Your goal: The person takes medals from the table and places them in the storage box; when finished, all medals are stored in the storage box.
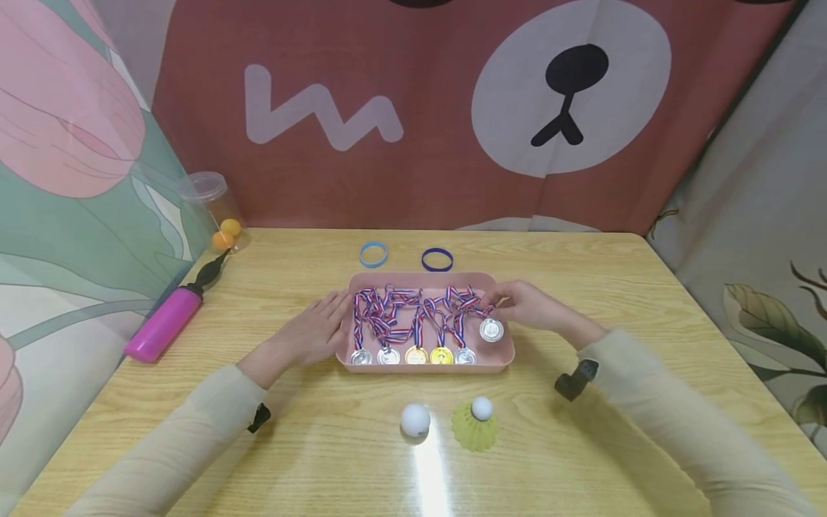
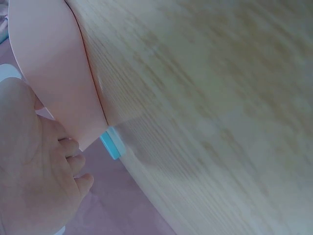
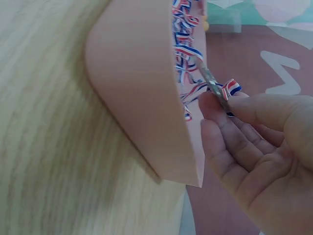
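- Medals: six lie in a pink tray [image 1: 504, 357] at the middle of the wooden table [image 1: 646, 301], five in a row along its near wall.
- Right hand [image 1: 526, 305] pinches the ribbon of the sixth, a silver medal [image 1: 491, 329], between thumb and fingertips [image 3: 211, 105].
- Left hand [image 1: 316, 330] rests with straight fingers against the tray's left wall.
- Writing: none readable; the medal faces are too small.
- Nearby: white ball [image 1: 415, 420], yellow shuttlecock [image 1: 477, 424], pink pump [image 1: 164, 323], two blue wristbands [image 1: 437, 259].

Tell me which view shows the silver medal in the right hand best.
The head view: the silver medal lies whole over the pink tray, its ribbon pinched by the right hand. The right wrist view shows only the disc edge-on between the fingertips. The left wrist view shows none of it.
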The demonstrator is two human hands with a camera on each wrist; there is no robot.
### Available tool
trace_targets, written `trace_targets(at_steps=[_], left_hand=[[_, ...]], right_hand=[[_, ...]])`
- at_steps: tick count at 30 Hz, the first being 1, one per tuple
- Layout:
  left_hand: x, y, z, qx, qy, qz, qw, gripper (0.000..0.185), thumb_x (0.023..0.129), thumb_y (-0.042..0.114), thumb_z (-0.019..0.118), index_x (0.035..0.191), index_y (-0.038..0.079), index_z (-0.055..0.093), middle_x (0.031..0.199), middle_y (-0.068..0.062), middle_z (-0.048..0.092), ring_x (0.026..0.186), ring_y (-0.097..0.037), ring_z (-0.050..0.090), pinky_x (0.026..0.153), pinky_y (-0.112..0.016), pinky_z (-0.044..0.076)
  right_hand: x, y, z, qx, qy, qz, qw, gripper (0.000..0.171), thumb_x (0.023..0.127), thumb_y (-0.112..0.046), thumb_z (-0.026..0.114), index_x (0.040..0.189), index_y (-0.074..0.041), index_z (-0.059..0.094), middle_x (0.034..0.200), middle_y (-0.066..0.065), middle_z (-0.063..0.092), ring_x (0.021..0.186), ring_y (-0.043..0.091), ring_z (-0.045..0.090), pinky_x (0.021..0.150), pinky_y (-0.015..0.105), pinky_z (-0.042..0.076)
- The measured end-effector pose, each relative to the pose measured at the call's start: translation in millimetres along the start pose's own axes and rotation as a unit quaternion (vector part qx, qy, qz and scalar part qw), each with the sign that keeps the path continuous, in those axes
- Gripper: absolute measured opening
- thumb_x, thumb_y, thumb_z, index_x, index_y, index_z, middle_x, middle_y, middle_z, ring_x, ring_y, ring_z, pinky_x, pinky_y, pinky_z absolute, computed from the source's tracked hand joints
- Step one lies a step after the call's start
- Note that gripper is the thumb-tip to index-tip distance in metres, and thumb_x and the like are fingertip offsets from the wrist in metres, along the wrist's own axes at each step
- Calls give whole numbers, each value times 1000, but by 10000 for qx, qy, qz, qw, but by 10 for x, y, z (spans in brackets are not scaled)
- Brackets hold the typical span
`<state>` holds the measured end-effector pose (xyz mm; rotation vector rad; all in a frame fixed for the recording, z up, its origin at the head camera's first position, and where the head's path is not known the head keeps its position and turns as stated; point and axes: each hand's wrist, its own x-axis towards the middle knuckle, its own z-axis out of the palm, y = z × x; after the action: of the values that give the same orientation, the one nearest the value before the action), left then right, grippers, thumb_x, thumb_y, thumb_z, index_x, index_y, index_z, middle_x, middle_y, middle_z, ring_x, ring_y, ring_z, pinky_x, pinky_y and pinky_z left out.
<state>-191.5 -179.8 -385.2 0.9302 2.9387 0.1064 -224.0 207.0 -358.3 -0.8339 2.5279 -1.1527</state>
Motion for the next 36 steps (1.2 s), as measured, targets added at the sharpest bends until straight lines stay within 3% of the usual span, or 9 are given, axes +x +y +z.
trace_targets(at_steps=[8,15,21,28,36], left_hand=[[6,-3,-7,-29,-22,-6,10000,56,99,26,29,144,-6,18,149,-21,14,135,-37,13,109,-48,16],[8,-5,-13,-39,-43,-5,10000,56,99,26,30,144,-6,17,149,-20,14,135,-37,13,109,-48,16],[16,-22,-1,-8,-57,3,10000,57,98,26,30,144,-6,17,149,-20,14,135,-37,13,109,-48,16],[28,-21,-3,-24,-62,5,10000,57,99,26,29,144,-6,17,149,-21,13,135,-37,13,109,-48,16],[19,-10,-3,-35,-80,-23,10000,56,99,26,30,144,-6,17,149,-20,13,135,-37,13,109,-48,16]], right_hand=[[20,-25,93,-201,-425,-148,9988,13,79,8,60,89,1,65,91,6,65,92,26,59,86,41,48],[69,-18,148,-486,-741,-330,9955,9,78,5,65,82,-3,65,82,3,64,79,14,58,73,29,52],[103,-7,206,-1227,-949,-584,9862,14,75,7,65,75,-8,64,76,-3,61,73,8,56,69,24,51],[118,-33,240,-1765,-1015,-450,9780,12,75,5,65,77,-7,67,74,-3,62,66,6,54,62,21,49],[75,-25,175,-1595,-845,-519,9822,12,79,2,62,85,-4,70,81,1,65,73,9,56,69,27,50]])
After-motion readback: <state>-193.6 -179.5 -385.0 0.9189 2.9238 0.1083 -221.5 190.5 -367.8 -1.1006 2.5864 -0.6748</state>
